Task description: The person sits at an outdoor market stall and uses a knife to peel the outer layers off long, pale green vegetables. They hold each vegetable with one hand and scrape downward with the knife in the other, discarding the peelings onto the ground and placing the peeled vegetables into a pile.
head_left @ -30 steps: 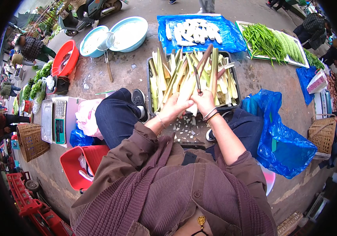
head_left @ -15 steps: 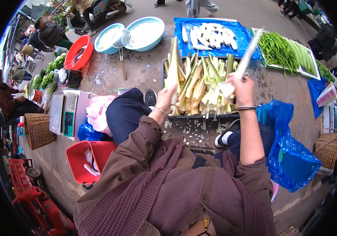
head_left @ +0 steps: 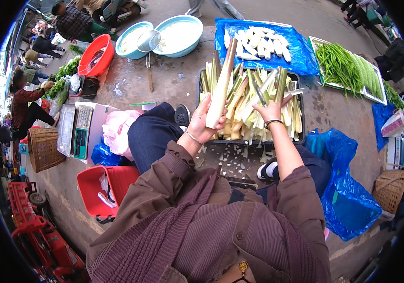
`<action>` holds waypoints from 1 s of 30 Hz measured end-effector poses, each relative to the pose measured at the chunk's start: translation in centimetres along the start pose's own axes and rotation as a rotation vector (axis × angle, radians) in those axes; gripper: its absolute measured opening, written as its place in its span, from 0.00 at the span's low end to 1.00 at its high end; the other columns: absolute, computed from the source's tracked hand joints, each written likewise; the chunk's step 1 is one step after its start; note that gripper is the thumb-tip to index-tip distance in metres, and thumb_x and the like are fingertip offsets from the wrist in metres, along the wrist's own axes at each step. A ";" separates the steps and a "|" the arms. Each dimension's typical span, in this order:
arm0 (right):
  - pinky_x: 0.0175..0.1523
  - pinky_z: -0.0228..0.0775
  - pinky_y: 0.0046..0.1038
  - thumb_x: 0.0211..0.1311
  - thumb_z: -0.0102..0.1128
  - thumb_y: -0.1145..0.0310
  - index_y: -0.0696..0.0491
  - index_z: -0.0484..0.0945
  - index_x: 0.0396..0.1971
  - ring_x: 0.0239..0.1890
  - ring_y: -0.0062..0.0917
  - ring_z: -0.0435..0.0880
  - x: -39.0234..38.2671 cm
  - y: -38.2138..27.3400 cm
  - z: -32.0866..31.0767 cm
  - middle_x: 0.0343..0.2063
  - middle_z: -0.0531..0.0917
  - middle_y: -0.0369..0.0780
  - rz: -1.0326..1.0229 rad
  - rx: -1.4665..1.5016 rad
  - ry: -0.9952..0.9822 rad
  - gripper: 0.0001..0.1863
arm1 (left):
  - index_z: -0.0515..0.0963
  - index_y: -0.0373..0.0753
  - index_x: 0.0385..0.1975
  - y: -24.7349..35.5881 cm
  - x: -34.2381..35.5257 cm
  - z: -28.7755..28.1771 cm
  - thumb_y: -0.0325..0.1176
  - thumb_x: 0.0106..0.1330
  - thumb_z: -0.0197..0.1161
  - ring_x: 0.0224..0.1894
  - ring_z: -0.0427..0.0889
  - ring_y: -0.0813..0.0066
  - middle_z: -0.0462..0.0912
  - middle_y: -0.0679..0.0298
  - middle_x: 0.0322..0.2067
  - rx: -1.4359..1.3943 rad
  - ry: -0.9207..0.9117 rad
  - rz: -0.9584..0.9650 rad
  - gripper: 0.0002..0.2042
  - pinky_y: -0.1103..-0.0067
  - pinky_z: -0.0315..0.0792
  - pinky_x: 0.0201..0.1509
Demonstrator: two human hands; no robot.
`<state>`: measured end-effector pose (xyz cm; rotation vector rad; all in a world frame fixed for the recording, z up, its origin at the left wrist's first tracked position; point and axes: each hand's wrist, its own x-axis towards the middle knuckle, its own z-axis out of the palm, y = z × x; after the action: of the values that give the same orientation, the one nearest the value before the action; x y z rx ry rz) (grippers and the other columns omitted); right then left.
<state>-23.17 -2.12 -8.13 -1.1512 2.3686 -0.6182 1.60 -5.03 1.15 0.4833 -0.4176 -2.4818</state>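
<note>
My left hand [head_left: 202,121] is wrapped round the thick lower end of a water bamboo shoot [head_left: 221,89], pale below and brownish green at its tip. The shoot stands nearly upright, tilted slightly right. My right hand [head_left: 270,112] is closed on a knife whose dark blade [head_left: 259,93] points up and left, apart from the shoot. Its handle is hidden in my fingers. Under both hands, a black crate [head_left: 298,81] is heaped with green and cream husks and stalks [head_left: 245,104]. Peeled white shoots [head_left: 262,43] lie beyond it on blue plastic [head_left: 301,60].
Blue basins [head_left: 179,53], a strainer [head_left: 148,41] and a red tub [head_left: 87,61] stand far left. A scale [head_left: 83,123] and red bucket [head_left: 87,187] are at my left. Green peppers [head_left: 336,66] fill a tray at right, above a blue bag [head_left: 348,203]. People pass behind.
My right hand has come down and left over the husk pile, its knife now pointing up-left. My left hand has tilted the shoot right, showing more of its pale base.
</note>
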 end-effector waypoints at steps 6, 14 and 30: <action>0.15 0.59 0.14 0.56 0.59 0.56 0.57 0.75 0.44 0.28 0.17 0.81 -4.3 -4.0 -2.7 0.35 0.81 0.38 0.075 1.083 -0.537 0.22 | 0.66 0.33 0.52 -2.2 0.7 0.5 0.53 0.68 0.43 0.27 0.81 0.76 0.79 0.59 0.34 0.265 0.091 -0.066 0.27 0.82 0.76 0.25; 0.14 0.58 0.15 0.50 0.68 0.58 0.57 0.76 0.28 0.14 0.12 0.68 -8.4 -7.1 -2.8 0.19 0.76 0.32 0.109 0.993 -0.304 0.17 | 0.71 0.37 0.36 -5.2 0.3 1.7 0.51 0.66 0.48 0.12 0.71 0.81 0.72 0.66 0.16 0.658 0.353 -0.010 0.20 0.86 0.64 0.09; 0.15 0.60 0.14 0.47 0.69 0.74 0.57 0.73 0.34 0.17 0.14 0.71 -12.6 -6.1 -3.1 0.24 0.77 0.33 0.146 1.149 -0.127 0.15 | 0.70 0.37 0.35 -6.3 1.0 1.7 0.48 0.68 0.46 0.13 0.71 0.83 0.74 0.66 0.20 0.520 0.334 -0.010 0.18 0.87 0.65 0.11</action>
<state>-14.09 5.25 0.09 -0.4495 1.4889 -1.4936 -2.94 -0.31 -0.06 1.0871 -0.9233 -2.2252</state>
